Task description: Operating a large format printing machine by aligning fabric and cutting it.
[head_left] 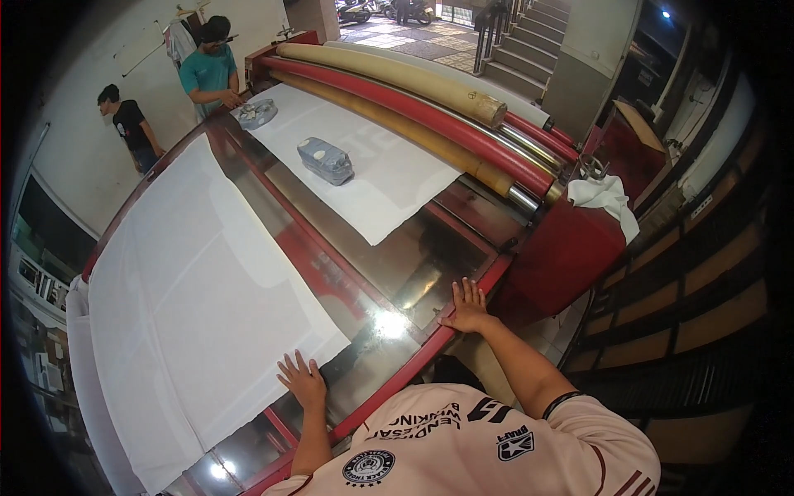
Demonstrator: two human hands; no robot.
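Note:
My left hand lies with fingers spread at the near right edge of a large white sheet, which looks like fabric or paper. The sheet covers the left part of a red-framed metal table and drapes over its far left side. On the table's red near rim rests my right hand, fingers stretched out and holding nothing. A second white sheet lies beyond it beside the rollers. On that sheet sits a grey block wrapped in plastic, and a similar wrapped bundle is at its far end.
Long red, tan and cream rollers span the machine's right side. A white cloth hangs over the red end housing, beside a handwheel. A person in teal leans by the far end; another in black stands left.

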